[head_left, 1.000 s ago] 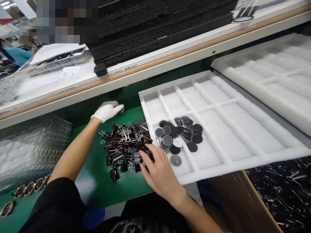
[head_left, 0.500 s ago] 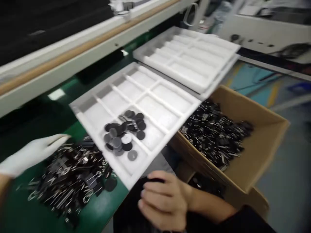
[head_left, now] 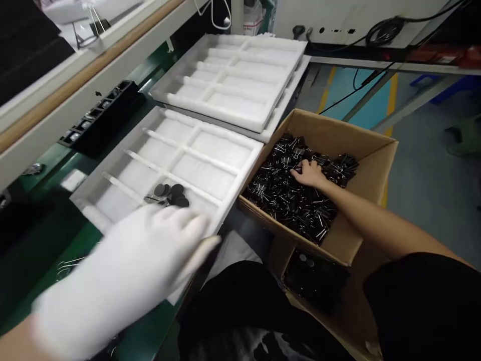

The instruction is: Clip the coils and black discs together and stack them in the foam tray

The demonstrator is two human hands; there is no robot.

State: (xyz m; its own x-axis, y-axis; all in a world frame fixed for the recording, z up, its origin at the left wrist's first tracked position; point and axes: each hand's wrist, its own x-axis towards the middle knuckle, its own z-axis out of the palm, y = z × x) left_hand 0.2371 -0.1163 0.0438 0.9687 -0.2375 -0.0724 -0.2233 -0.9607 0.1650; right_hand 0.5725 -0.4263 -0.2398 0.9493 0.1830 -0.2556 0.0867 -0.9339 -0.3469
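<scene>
My left hand (head_left: 150, 245), in a white glove, is blurred over the near part of the white divided tray (head_left: 240, 169). Its fingers are smeared, and whether it holds anything is unclear. Round black discs (head_left: 173, 194) lie in the tray just beyond the glove, which hides part of the pile. My bare right hand (head_left: 311, 175) reaches into a cardboard box (head_left: 374, 160) and touches the heap of black binder clips (head_left: 285, 200). Its fingers are apart, with the tips among the clips.
Another divided white tray (head_left: 259, 80) rests on a stack behind the first. A black slotted holder (head_left: 101, 115) stands on the green table (head_left: 150, 321). Under the clip box is a second carton (head_left: 281, 255) with dark contents. A rail (head_left: 93, 60) runs along the back.
My right hand has moved from beside the tray into the box of clips. My left hand has moved right from the table pile to over the tray. The view has turned right.
</scene>
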